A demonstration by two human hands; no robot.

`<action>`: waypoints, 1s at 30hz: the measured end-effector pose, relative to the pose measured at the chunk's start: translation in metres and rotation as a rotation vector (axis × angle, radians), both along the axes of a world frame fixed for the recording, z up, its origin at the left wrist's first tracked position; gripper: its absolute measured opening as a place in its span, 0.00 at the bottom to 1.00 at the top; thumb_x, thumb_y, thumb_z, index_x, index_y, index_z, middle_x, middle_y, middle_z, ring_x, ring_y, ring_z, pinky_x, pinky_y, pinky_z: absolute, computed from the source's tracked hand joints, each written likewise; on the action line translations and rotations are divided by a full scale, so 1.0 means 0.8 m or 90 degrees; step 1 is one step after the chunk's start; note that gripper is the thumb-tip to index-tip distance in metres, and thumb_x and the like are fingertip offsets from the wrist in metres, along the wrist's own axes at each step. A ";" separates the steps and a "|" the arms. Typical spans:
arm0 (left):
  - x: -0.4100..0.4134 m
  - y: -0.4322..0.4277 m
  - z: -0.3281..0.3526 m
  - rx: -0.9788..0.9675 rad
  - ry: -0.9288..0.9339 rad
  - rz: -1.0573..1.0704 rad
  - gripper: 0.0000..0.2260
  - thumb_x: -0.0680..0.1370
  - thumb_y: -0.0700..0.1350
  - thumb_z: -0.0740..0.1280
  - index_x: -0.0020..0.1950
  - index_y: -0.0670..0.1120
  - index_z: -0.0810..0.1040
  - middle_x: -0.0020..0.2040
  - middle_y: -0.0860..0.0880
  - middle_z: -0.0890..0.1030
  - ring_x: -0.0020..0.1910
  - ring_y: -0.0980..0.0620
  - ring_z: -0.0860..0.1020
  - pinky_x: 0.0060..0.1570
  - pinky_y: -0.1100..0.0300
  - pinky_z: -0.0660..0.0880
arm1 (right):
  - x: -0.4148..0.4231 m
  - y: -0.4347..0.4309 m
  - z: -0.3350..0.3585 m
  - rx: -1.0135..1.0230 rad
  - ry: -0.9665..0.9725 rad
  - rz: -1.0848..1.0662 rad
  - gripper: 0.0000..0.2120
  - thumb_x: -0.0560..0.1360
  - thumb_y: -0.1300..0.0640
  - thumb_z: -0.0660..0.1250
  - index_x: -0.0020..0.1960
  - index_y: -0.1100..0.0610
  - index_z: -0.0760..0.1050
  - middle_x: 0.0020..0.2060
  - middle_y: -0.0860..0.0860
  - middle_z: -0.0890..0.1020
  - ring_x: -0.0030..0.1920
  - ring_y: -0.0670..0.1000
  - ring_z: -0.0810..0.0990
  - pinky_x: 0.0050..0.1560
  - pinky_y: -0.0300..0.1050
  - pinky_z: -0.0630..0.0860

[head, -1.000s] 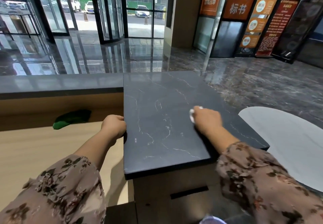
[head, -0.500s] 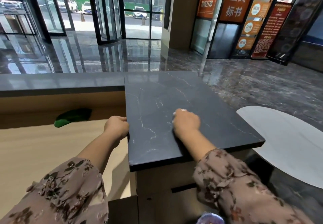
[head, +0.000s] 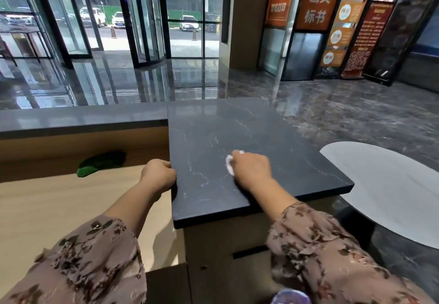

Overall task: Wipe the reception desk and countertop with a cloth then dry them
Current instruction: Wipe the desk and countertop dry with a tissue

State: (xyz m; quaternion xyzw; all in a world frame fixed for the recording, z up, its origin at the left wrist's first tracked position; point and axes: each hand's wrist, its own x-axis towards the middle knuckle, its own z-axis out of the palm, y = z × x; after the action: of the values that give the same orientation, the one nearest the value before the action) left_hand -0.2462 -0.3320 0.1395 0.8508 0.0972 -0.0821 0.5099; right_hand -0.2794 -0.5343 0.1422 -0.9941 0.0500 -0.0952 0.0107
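1. Starting at the far left, a green cloth (head: 102, 163) lies crumpled on the light wooden desk (head: 59, 199), against the desk's raised back panel and well apart from both hands.
2. The left hand (head: 158, 175) is closed in a loose fist with nothing visible in it. Its knuckles touch the left edge of the dark countertop (head: 297, 161), apparently bracing the body.
3. The dark countertop is a marble-look slab with thin white veins. Its long axis runs from near to far.
4. The right hand (head: 253, 168) is closed over a small white cloth (head: 229, 166) and presses it flat on the slab, roughly mid-width. Only a bunched edge of the white cloth shows, at the left of the knuckles.
5. Judgement: the step in hand is wiping or drying the slab. Unwiped surface lies both left and right of the right hand, and more beyond it, so strokes should work outward along the long axis.
6. The right hand alone can cover the slab; the left hand is nearer the wooden desk.
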 end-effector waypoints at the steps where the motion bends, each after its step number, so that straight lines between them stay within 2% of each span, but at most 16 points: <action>1: 0.003 0.000 -0.001 0.016 -0.002 0.000 0.12 0.76 0.35 0.65 0.34 0.46 0.75 0.44 0.40 0.81 0.43 0.43 0.77 0.52 0.42 0.78 | -0.004 -0.031 0.002 -0.003 0.004 -0.045 0.14 0.81 0.52 0.52 0.58 0.55 0.73 0.56 0.56 0.80 0.55 0.59 0.80 0.50 0.45 0.71; 3: 0.006 0.001 -0.004 0.047 -0.012 -0.003 0.09 0.74 0.35 0.65 0.35 0.45 0.76 0.49 0.36 0.83 0.41 0.45 0.77 0.49 0.41 0.78 | -0.013 -0.094 0.005 -0.010 0.019 -0.143 0.14 0.80 0.53 0.53 0.59 0.55 0.73 0.56 0.56 0.80 0.56 0.59 0.80 0.51 0.46 0.71; 5: 0.009 0.002 -0.005 0.070 -0.017 -0.007 0.07 0.74 0.35 0.66 0.38 0.45 0.77 0.50 0.35 0.83 0.40 0.44 0.77 0.48 0.42 0.79 | -0.025 -0.149 0.007 -0.022 0.044 -0.236 0.14 0.80 0.54 0.53 0.61 0.57 0.72 0.57 0.57 0.79 0.58 0.59 0.78 0.52 0.48 0.71; 8: 0.010 0.003 -0.005 0.084 -0.017 -0.018 0.07 0.74 0.35 0.65 0.38 0.44 0.77 0.46 0.37 0.82 0.40 0.42 0.78 0.44 0.46 0.80 | -0.038 -0.190 0.007 -0.016 0.061 -0.329 0.16 0.81 0.55 0.52 0.64 0.58 0.71 0.59 0.58 0.78 0.59 0.60 0.77 0.56 0.50 0.72; 11: 0.013 0.005 -0.009 0.074 -0.017 -0.022 0.08 0.74 0.34 0.64 0.38 0.44 0.77 0.42 0.40 0.79 0.38 0.46 0.75 0.40 0.51 0.77 | -0.035 -0.167 0.009 -0.013 0.058 -0.354 0.15 0.80 0.58 0.55 0.65 0.58 0.71 0.59 0.57 0.79 0.60 0.59 0.77 0.53 0.47 0.71; 16: 0.013 0.005 -0.009 0.067 -0.025 -0.019 0.08 0.75 0.35 0.65 0.36 0.44 0.77 0.43 0.39 0.80 0.39 0.45 0.75 0.43 0.48 0.79 | -0.033 -0.043 -0.006 0.048 0.013 -0.227 0.14 0.82 0.56 0.54 0.64 0.55 0.71 0.62 0.54 0.77 0.61 0.56 0.78 0.56 0.45 0.72; 19: 0.008 0.004 -0.010 0.058 -0.038 -0.003 0.12 0.75 0.35 0.64 0.32 0.47 0.74 0.46 0.37 0.81 0.40 0.45 0.76 0.45 0.45 0.79 | -0.038 0.040 -0.007 0.068 0.016 -0.122 0.12 0.80 0.60 0.56 0.62 0.56 0.70 0.60 0.54 0.77 0.59 0.56 0.79 0.55 0.45 0.73; 21: 0.002 0.002 -0.011 0.049 -0.047 0.012 0.15 0.75 0.35 0.63 0.31 0.49 0.72 0.44 0.40 0.81 0.41 0.44 0.77 0.45 0.47 0.79 | -0.041 0.080 -0.006 0.080 0.036 -0.070 0.11 0.80 0.61 0.57 0.62 0.57 0.70 0.60 0.55 0.76 0.59 0.57 0.79 0.55 0.46 0.73; 25: -0.005 -0.005 -0.009 0.027 -0.052 0.026 0.15 0.75 0.34 0.64 0.32 0.50 0.73 0.41 0.46 0.80 0.48 0.40 0.80 0.51 0.46 0.79 | -0.055 0.134 -0.002 0.075 0.037 0.049 0.10 0.80 0.59 0.58 0.61 0.58 0.69 0.57 0.56 0.76 0.55 0.59 0.80 0.50 0.51 0.75; 28: -0.010 -0.008 -0.012 0.031 -0.061 0.033 0.10 0.75 0.35 0.65 0.38 0.49 0.75 0.44 0.46 0.81 0.50 0.40 0.80 0.53 0.45 0.79 | -0.061 0.134 -0.011 0.027 -0.026 0.121 0.07 0.78 0.57 0.63 0.54 0.58 0.73 0.47 0.56 0.81 0.46 0.58 0.82 0.38 0.46 0.72; 29: -0.011 -0.009 -0.013 0.035 -0.062 0.034 0.09 0.76 0.36 0.64 0.41 0.48 0.77 0.42 0.47 0.80 0.50 0.40 0.80 0.53 0.45 0.79 | -0.064 0.122 -0.009 -0.001 -0.063 0.124 0.06 0.73 0.55 0.69 0.46 0.56 0.75 0.39 0.54 0.82 0.37 0.55 0.83 0.31 0.41 0.66; 30: -0.011 -0.009 -0.014 0.038 -0.063 0.035 0.08 0.77 0.36 0.63 0.46 0.47 0.79 0.39 0.49 0.78 0.50 0.40 0.79 0.53 0.45 0.79 | -0.064 0.107 -0.010 0.001 -0.092 0.102 0.10 0.67 0.52 0.74 0.36 0.54 0.75 0.28 0.51 0.80 0.26 0.54 0.80 0.27 0.36 0.57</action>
State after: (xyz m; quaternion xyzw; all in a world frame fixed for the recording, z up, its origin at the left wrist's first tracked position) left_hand -0.2553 -0.3393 0.1280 0.8655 0.0976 -0.0234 0.4908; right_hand -0.3310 -0.4488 0.1339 -0.9856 -0.0307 -0.1651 0.0223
